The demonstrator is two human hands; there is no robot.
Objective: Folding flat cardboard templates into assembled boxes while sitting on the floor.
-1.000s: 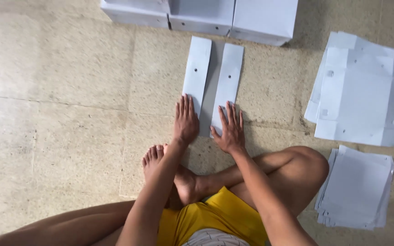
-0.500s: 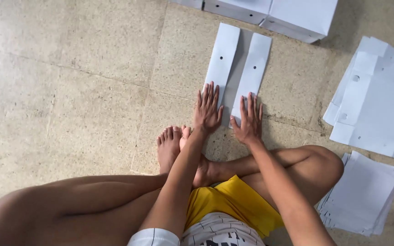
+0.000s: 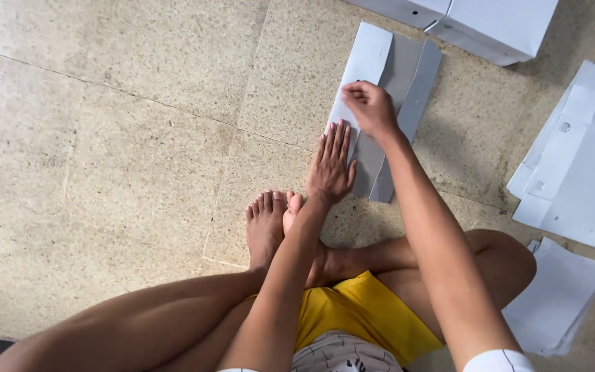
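Left hand (image 3: 330, 164) lying flat, fingers spread, pressing near end of white card sheet (image 3: 387, 103) on stone floor (image 3: 139, 138). Right hand (image 3: 370, 107) curled, pinching sheet's left flap (partly folded up). Folded boxes (image 3: 490, 24) sitting beyond; flat stacks (image 3: 573, 179) lying to right, w/ person sitting cross-legged.
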